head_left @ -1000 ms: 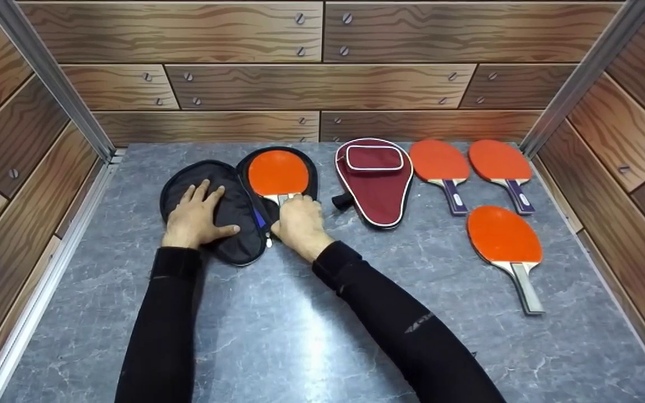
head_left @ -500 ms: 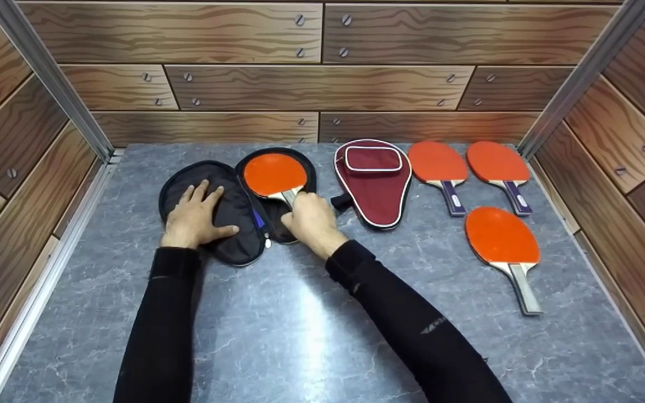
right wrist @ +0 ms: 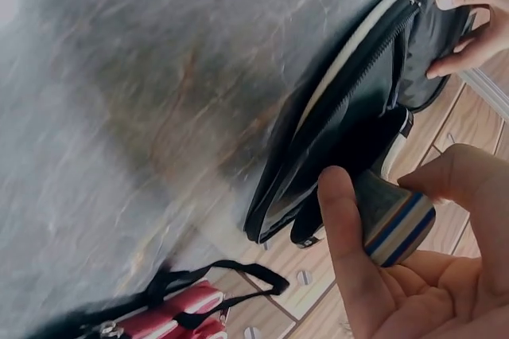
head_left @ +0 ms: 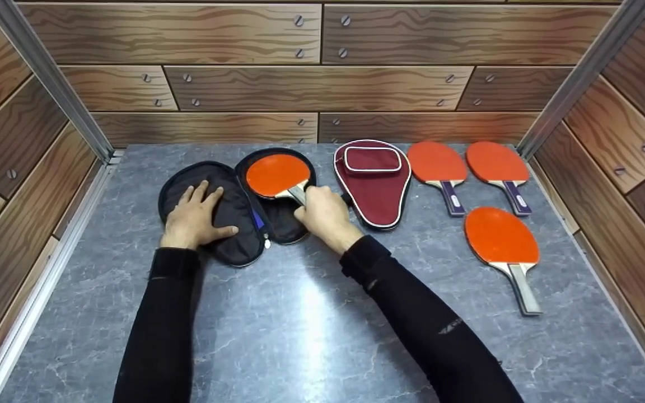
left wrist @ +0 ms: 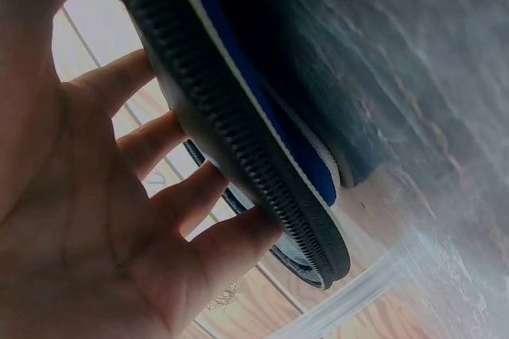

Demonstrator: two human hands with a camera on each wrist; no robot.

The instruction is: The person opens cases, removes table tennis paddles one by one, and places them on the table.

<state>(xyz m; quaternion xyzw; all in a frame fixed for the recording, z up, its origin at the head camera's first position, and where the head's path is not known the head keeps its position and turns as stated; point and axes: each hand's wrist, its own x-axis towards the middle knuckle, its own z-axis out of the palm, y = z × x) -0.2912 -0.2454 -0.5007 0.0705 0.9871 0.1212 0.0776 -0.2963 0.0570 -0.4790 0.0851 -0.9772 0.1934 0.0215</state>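
Observation:
A black zippered paddle case (head_left: 241, 210) lies unfolded on the grey table, its two halves side by side. With fingers spread, my left hand (head_left: 188, 224) rests on the case's left half; the left wrist view shows the fingertips at its zipper edge (left wrist: 238, 140). My right hand (head_left: 328, 218) grips the handle of an orange table tennis paddle (head_left: 277, 175), whose striped butt end (right wrist: 402, 224) shows between thumb and fingers in the right wrist view. The blade lies tilted over the case's right half, handle toward the lower right.
Right of the black case lies a dark red paddle case (head_left: 378, 196) with white piping. Beyond it are two orange paddles (head_left: 437, 161) (head_left: 497, 161) with purple handles. Nearer the front is a grey-handled orange paddle (head_left: 501, 235). Wood-patterned walls (head_left: 244, 87) enclose the table.
My right hand has moved to the right, turning the paddle's handle toward the lower right and uncovering more of the case's right half. The left hand has stayed in place.

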